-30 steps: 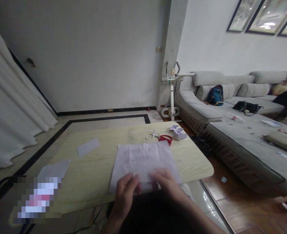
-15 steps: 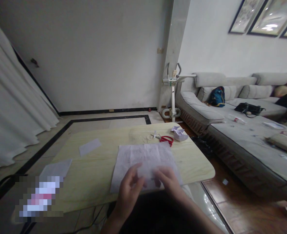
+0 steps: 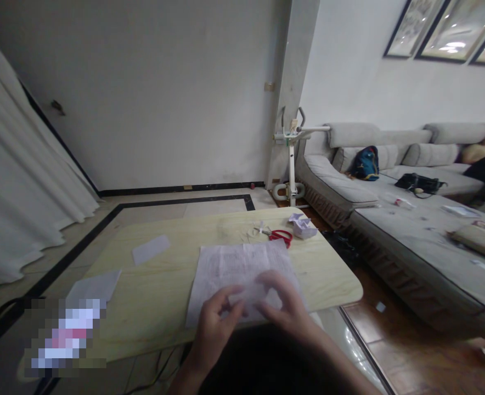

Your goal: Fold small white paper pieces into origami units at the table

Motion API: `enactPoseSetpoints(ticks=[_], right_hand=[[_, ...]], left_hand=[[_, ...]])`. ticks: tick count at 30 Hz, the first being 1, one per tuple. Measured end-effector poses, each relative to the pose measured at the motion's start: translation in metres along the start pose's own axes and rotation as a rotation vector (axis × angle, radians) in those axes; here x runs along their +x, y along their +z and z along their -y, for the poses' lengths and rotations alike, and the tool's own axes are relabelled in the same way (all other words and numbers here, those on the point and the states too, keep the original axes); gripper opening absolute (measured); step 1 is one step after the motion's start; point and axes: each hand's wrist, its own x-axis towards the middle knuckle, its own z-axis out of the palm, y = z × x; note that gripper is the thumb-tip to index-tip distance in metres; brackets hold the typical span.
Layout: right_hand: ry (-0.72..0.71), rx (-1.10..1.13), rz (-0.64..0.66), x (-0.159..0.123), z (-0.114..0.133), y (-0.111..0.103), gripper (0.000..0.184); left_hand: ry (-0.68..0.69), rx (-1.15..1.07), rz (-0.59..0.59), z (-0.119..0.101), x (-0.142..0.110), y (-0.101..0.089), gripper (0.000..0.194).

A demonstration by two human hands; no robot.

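A large creased sheet of printed paper (image 3: 242, 266) lies flat at the front of the wooden table (image 3: 156, 307). Just above its near half, a small piece of white paper (image 3: 248, 297) spans the gap between my hands; its edges blur into the sheet below. My left hand (image 3: 221, 315) pinches the left side of this piece between thumb and fingers. On the other side, my right hand (image 3: 283, 302) has its thumb and curved fingers at the right edge. Beyond the sheet lie red-handled scissors (image 3: 281, 237) and a crumpled, folded paper (image 3: 304, 227).
Two loose white papers, one nearer the middle (image 3: 151, 249) and one at the left edge (image 3: 94, 288), lie on the table. Thin string (image 3: 248, 235) is beside the scissors. A grey sofa (image 3: 411, 241) stands right, with a person (image 3: 483, 156) at its far end. A pixelated patch covers the lower left.
Both hands have risen slightly from the sheet's near edge, with the small paper between them. My right hand's fingers have lifted and arched. The things on the table have stayed put.
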Motion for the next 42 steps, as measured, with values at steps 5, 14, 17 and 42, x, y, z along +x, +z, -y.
enactPoseSetpoints(ticks=[5,14,17,42], right_hand=[[-0.216,-0.04,0.062,0.0,0.003,-0.002,0.023],[-0.246,-0.06,0.054,0.0,-0.004,0.001,0.021],[-0.261,-0.041,0.037,0.001,-0.004,0.003,0.019],[0.31,0.185,-0.031,0.007,-0.001,0.01,0.026]], left_hand=[[-0.009,-0.042,0.059,0.002,0.0,0.0,0.022],[-0.074,-0.16,0.132,-0.003,-0.004,0.0,0.016],[-0.061,-0.144,0.141,-0.004,-0.004,0.001,0.016],[-0.132,-0.066,0.032,0.008,0.003,0.008,0.026]])
